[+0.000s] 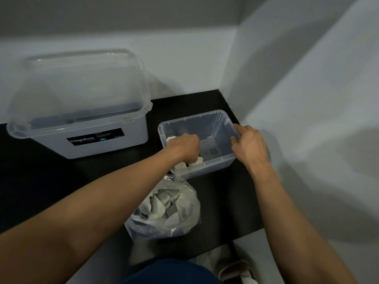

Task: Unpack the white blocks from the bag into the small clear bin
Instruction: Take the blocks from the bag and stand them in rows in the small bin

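The right grip [249, 146] clasps the right rim of the small clear bin [205, 114], likely steadying it on the worktop [225, 191], while the left grip [184, 148] curls over white blocks [198, 161] in the bin's near-left corner, any pinch hidden, with the part-full bag [184, 222] just beside.

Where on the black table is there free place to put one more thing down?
Two bare patches: the black table right of the bag, before the small clear bin; and left of the bag, before the large bin, under the left forearm. Crowded: the small bin's left side, with left hand and white blocks.
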`<state>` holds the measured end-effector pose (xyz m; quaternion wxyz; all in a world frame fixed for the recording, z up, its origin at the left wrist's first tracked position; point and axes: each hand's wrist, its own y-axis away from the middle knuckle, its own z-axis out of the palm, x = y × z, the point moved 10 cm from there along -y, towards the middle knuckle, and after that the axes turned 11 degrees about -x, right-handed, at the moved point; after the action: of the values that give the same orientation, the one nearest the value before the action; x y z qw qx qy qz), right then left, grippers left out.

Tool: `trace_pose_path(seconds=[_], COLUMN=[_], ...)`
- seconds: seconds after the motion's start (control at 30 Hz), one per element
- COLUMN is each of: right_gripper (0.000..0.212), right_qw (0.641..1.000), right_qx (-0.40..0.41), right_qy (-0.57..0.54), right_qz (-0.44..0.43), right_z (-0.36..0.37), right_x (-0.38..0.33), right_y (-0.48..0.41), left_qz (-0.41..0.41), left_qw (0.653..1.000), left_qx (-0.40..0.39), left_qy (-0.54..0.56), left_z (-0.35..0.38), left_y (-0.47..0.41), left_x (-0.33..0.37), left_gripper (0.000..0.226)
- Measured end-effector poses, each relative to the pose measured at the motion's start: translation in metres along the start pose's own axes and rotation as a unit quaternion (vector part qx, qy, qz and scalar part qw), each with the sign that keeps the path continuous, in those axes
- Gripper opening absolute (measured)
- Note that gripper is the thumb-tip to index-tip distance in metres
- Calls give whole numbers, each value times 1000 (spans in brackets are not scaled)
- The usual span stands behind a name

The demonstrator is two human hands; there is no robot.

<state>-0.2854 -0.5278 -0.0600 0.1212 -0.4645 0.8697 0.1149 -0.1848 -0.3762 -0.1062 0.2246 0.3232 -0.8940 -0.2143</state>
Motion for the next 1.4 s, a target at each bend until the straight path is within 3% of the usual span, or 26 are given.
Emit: trace_pose_path(seconds=[0.17,0.4,0.47,0.57,0.73,0.8,0.93,1.07,1.13,1.23,1.4], right_gripper=[33,35,43,55,41,29,16,26,28,34,21], right_qw=[1000,1000,999,999,975,958,954,983,985,991,993], right_qx=[-4,-9,-26,10,145,145,7,-149,-155,-128,-117], right_qy=[-5,-15,-20,-33,-157,-210,-196,10,59,47,32], right_qz=[19,14,23,32,-63,-134,-225,-110,-51,-9,-3], right_z=[-1,1,0,-13,-48,-41,40,140,151,148,144], right_x=[-2,0,2,-1,-62,-102,-171,-162,-149,-147,-156], right_y=[0,0,0,11,92,137,184,173,171,172,178], left_qz=[-22,-7,10,38,66,46,89,147,90,18,47], left_qw=[998,998,999,989,930,923,942,956,969,978,977], left_qx=[-14,0,38,136,320,346,316,230,175,136,146], left_qy=[-59,-55,-21,50,169,165,72,-107,-150,-160,-145], left_z=[10,-3,-21,-51,-62,-39,29,83,96,99,91], left_y=[-14,1,17,63,170,204,233,206,188,175,179], left_x=[-1,0,-5,-26,-97,-118,-109,-77,-88,-114,-116], left_gripper=[32,10,26,25,16,20,21,16,33,54,70])
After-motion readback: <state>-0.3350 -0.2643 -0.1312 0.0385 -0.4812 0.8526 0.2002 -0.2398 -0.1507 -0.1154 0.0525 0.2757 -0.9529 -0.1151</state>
